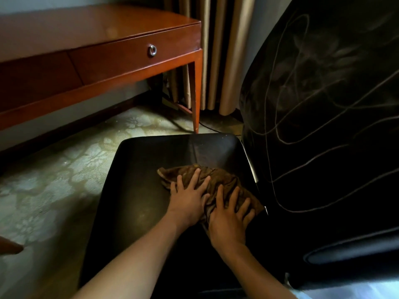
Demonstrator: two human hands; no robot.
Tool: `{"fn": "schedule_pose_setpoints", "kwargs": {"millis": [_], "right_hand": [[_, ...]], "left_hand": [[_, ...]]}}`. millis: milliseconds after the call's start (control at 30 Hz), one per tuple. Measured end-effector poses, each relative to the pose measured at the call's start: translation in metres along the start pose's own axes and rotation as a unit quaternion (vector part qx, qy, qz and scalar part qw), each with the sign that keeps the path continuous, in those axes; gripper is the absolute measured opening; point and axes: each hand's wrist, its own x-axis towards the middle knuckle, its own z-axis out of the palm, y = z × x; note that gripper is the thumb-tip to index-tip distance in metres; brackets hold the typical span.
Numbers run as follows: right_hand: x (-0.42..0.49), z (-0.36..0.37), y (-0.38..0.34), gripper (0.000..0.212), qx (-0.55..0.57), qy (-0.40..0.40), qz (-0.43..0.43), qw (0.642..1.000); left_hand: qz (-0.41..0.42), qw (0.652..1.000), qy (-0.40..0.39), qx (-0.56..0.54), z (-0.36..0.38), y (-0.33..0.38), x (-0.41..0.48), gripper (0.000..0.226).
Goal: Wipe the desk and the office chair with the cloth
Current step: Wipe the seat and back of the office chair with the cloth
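Only the head view to go on, looking down at it all. The cloth (222, 179) is a brown, crumpled thing lying on the dark seat (133, 180), toward the side next to the backrest (323, 147). Both hands are on top of it. The left hand (187, 199) is flat with its fingers spread, pressing the cloth's left half. The right hand (228, 221) is just beside it, also spread flat, on the end nearest the backrest. Neither is grabbing anything, just palms down. The cloth's long axis runs diagonally, from its far-left corner down to the near-right corner by the backrest, so roughly along that seat/backrest edge. The bit that matters imo: the big bare stretch of seat lies to the left of the hands, plus some beyond them toward the far edge, and the left hand is the nearer one to it. So my guess is the next stroke is a push leftward or away, across the cloth's length. The backrest is right there on the right hand's side and shows pale smeary streaks. The worktop (75, 26) is well apart, off to the far left across the floor (54, 180), so reaching it means getting up and moving over.
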Motion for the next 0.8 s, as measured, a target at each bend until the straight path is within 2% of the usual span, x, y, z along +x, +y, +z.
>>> {"fn": "schedule_pose_setpoints", "kwargs": {"millis": [333,467,667,800], "right_hand": [[0.064,-0.005,-0.012,0.088,-0.001,0.028,0.011,1.000],[0.097,-0.008,-0.019,0.074,0.018,0.043,0.026,0.999],[0.141,-0.013,-0.023,0.076,0.014,0.059,0.023,0.998],[0.166,-0.021,-0.029,0.065,0.015,0.056,0.029,0.998]], "left_hand": [[0.003,0.999,0.044,-0.004,-0.007,-0.007,0.055,0.054],[0.000,0.999,0.050,-0.020,-0.013,-0.009,0.083,0.054],[0.001,0.997,0.068,-0.030,-0.022,-0.013,0.119,0.053],[-0.002,0.997,0.070,-0.031,-0.028,-0.017,0.146,0.053]]}}
